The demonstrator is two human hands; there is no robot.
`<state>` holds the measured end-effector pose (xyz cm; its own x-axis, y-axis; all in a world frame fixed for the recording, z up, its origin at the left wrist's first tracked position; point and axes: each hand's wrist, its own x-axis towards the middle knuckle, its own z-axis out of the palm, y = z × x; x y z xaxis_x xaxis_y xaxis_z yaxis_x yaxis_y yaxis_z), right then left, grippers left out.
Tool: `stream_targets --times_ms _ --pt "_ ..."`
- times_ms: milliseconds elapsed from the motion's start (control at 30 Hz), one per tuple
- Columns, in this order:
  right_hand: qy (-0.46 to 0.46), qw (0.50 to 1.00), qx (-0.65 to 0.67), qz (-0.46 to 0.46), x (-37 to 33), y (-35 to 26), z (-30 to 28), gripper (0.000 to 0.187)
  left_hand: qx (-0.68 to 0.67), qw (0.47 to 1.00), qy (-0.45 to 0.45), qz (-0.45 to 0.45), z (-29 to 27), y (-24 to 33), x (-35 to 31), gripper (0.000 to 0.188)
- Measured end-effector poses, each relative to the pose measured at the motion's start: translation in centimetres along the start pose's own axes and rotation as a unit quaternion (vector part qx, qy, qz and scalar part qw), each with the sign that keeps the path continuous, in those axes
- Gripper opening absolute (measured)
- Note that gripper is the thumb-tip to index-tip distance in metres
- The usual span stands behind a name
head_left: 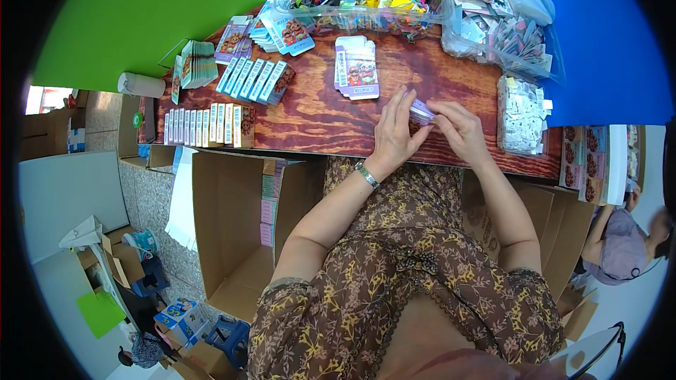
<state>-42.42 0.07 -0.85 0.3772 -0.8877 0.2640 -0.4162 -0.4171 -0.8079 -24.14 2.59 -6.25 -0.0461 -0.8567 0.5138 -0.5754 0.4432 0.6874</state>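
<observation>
A small purple carton is held above the near edge of the bench. Its left side is grasped by the left hand, and its right end is pinched by the right hand. Flat purple cartons are stacked just beyond; a clear tub of white slips is placed to the right.

Purple box partly hidden by right hand
</observation>
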Motion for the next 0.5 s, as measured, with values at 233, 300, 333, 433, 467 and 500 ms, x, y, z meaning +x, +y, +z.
stream_targets --times_ms 233,300,333,433,467,500 --pt "-0.010 0.995 -0.041 -0.089 -0.2 1.5 -0.2 0.025 0.001 1.000 -0.003 0.005 0.2 -0.1 -0.2 0.081" --pt "0.003 0.993 -0.059 -0.105 -0.3 1.3 0.2 0.026 0.007 1.000 0.000 0.007 0.3 0.0 -0.2 0.082" --pt "0.016 0.992 -0.065 -0.105 -0.5 1.2 0.5 0.026 0.007 1.000 0.000 0.007 0.3 0.1 -0.2 0.082" --pt "0.032 0.992 -0.075 -0.099 -0.8 1.2 0.8 0.026 0.016 1.000 -0.003 0.010 0.4 0.3 -0.2 0.083" --pt "0.036 0.992 -0.078 -0.093 -0.8 1.2 0.9 0.027 0.007 1.000 0.002 0.002 0.4 0.4 -0.1 0.083" --pt "0.036 0.992 -0.078 -0.093 -0.9 1.2 0.9 0.027 -0.003 1.000 0.006 -0.006 0.5 0.5 -0.2 0.082"
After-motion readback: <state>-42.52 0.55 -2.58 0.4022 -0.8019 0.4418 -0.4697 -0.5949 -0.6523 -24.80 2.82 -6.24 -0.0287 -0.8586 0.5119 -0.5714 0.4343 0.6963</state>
